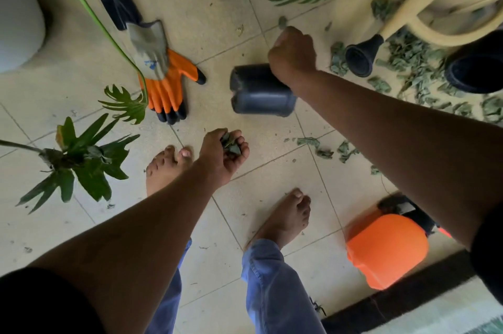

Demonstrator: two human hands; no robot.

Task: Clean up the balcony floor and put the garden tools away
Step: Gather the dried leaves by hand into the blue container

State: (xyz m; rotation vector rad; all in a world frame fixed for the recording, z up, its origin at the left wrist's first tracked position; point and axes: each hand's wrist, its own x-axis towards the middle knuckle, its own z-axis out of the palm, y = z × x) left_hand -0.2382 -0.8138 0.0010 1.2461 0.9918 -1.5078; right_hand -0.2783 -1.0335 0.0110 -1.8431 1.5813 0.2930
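Two hands collecting dry leaves above a tiled balcony floor

On the left a black trowel lies touching an orange glove; the left hand is cupped, fingers curled round a small heap of dry leaves; the right hand is closed into a fist just above a black pot lying on its side, and I cannot tell whether it holds something; scattered leaves, a beige watering can and an orange sprayer are on the right

Matt plastic pot, smooth orange plastic sprayer, rubber-coated cloth glove, dull floor tiles.
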